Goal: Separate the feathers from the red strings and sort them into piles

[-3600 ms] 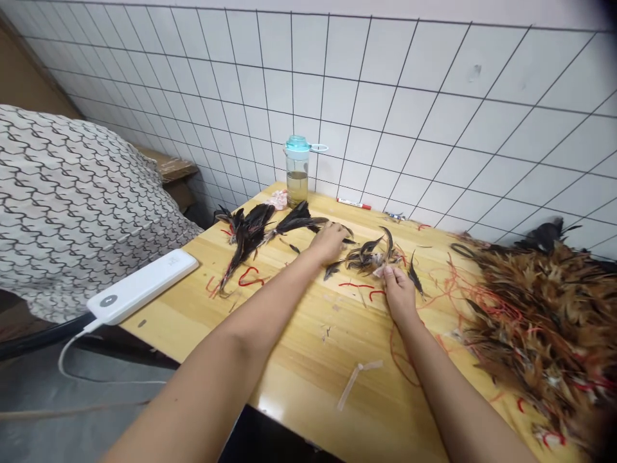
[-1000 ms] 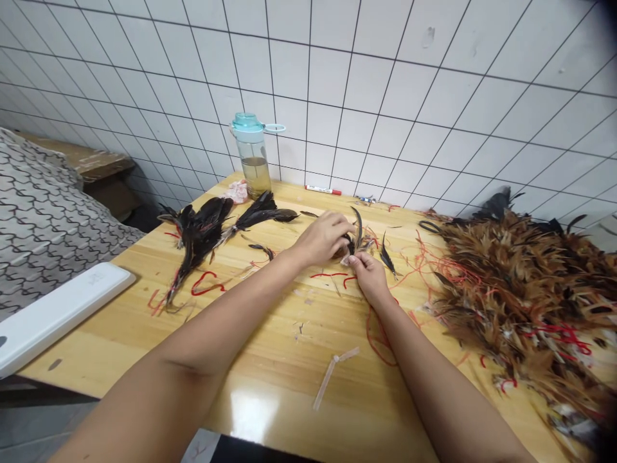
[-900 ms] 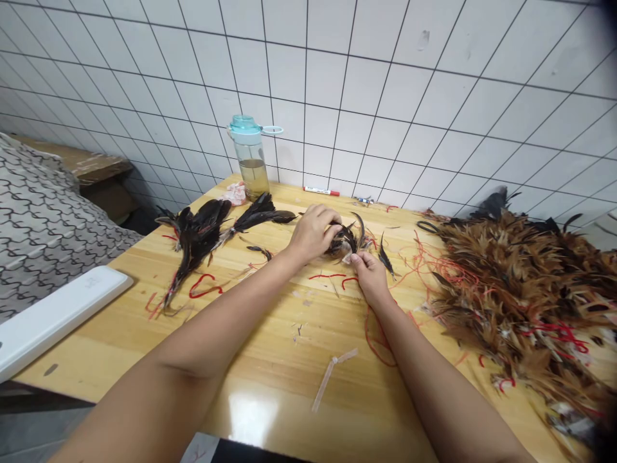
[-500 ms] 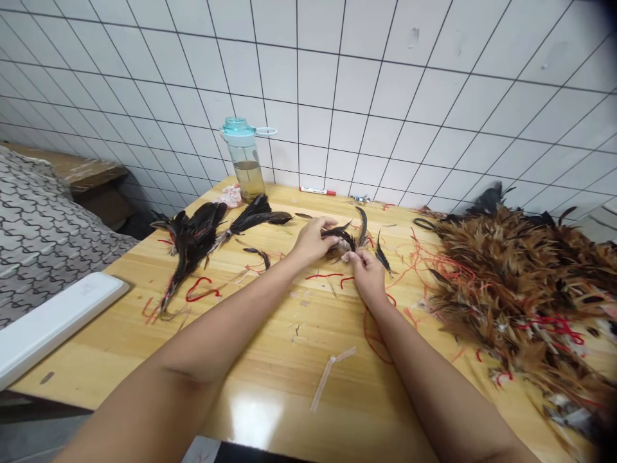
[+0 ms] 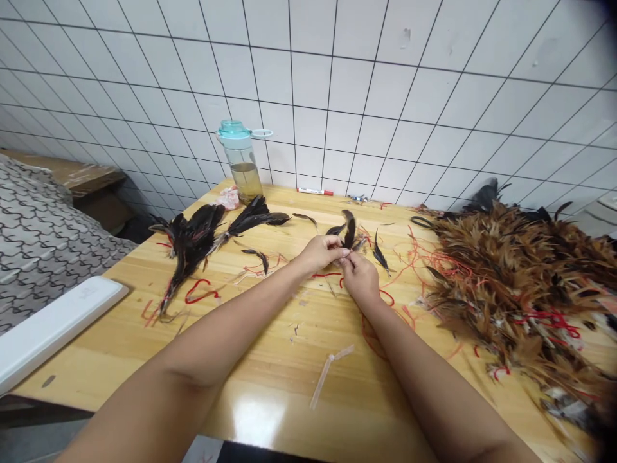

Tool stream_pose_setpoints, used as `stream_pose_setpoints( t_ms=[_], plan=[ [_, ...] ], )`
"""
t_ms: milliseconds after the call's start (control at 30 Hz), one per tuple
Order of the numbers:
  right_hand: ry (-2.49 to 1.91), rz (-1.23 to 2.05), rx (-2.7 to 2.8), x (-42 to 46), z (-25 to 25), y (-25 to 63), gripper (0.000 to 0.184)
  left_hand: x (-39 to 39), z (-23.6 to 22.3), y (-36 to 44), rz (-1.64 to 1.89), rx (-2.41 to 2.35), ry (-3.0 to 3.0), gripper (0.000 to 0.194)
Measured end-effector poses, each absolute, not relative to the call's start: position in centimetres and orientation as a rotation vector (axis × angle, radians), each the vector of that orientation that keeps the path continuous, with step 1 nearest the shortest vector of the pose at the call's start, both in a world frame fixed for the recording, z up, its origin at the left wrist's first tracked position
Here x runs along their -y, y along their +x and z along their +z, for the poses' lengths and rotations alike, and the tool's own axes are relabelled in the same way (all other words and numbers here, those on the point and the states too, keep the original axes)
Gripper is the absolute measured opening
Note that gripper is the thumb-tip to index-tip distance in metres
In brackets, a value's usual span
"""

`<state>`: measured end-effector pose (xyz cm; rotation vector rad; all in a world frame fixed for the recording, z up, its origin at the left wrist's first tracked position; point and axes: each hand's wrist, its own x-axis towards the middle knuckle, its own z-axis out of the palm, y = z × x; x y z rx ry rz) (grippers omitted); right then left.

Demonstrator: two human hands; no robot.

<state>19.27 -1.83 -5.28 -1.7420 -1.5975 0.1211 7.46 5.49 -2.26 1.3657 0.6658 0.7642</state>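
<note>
Over the middle of the table my left hand [image 5: 322,252] and my right hand [image 5: 361,275] meet at the fingertips. Both are closed in a pinch on a dark feather [image 5: 349,230], whose curved tip points up and away from me. Its lower end is hidden by my fingers. Just right of my right hand lies a loose black feather [image 5: 380,252]. Short red cord pieces lie on the wood close to both hands. Further left are two bundles of black feathers [image 5: 195,238], and a small curled feather [image 5: 260,257] lies between them and my left hand.
A large heap of brown feathers [image 5: 520,276] covers the right side, with tangled red cord [image 5: 434,257] beside it. At the back stand a water bottle [image 5: 247,170] and, lying flat, a marker [image 5: 314,191]. A white long box [image 5: 62,328] sits at the left edge.
My hands have come together, the left moving right and the right moving slightly left. The feather cluster under my left hand has turned, and one curved feather now stands up between the fingers.
</note>
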Motion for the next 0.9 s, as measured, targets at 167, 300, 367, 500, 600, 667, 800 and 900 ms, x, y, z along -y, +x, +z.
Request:
stream_pose_setpoints(
  t_ms=[167,300,367,500,600,667,800,900],
  plan=[
    [-1.782,0.132,1.614,1.9,-5.2,19.1,0.026,-6.2,-1.7,6.7,0.889,-0.641,1.219,0.024],
    [-1.747,0.171,1.622,1.9,-5.2,19.1,0.025,-7.5,-1.3,5.7,0.987,-0.618,1.091,0.021],
    [-1.745,0.179,1.614,1.9,-5.2,19.2,0.025,-8.0,-1.2,5.4,1.001,-0.606,1.033,0.023],
    [-1.786,0.154,1.567,2.0,-5.0,19.3,0.022,-8.8,-1.3,4.9,1.051,-0.606,0.977,0.025],
    [-1.857,0.063,1.502,2.1,-4.6,19.3,0.018,-9.1,-1.4,4.7,1.096,-0.638,0.989,0.025],
    [-1.926,-0.024,1.451,2.1,-4.1,19.7,0.023,-9.3,-1.5,4.5,1.118,-0.656,1.019,0.024],
    [-2.088,-0.255,1.385,2.2,-2.3,22.4,0.018,-9.6,-1.5,4.5,1.145,-0.679,1.093,0.024],
    [-2.275,-0.312,1.286,2.5,-0.8,25.8,0.023,-9.6,-1.5,4.6,1.164,-0.694,1.144,0.024]
  ],
)
